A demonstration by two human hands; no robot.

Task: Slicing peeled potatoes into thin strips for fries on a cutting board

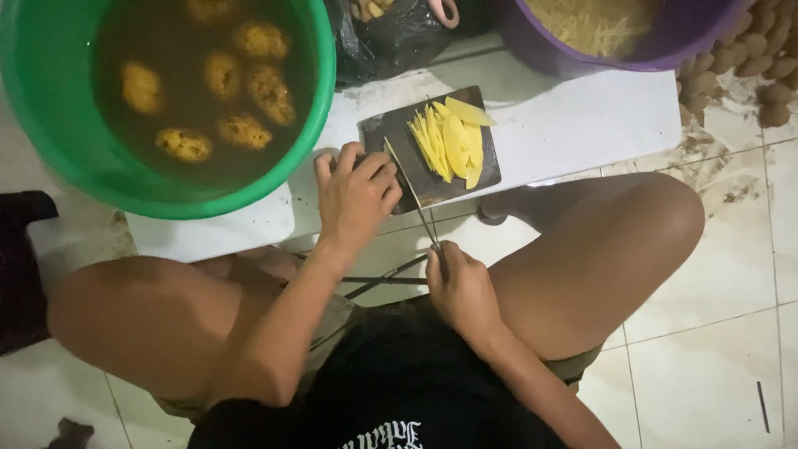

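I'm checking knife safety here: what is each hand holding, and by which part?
Right hand grips the knife by its handle. Left hand holds nothing, resting on the dark cutting board.

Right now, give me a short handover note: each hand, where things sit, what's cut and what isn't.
Left hand: resting on the dark cutting board's near edge.
Right hand: gripping the knife, blade lying across the board.
Done: yellow potato slices fanned on the board; cut strips in the purple tub.
Left: peeled potatoes soaking in the green tub; unpeeled potatoes piled at far right.
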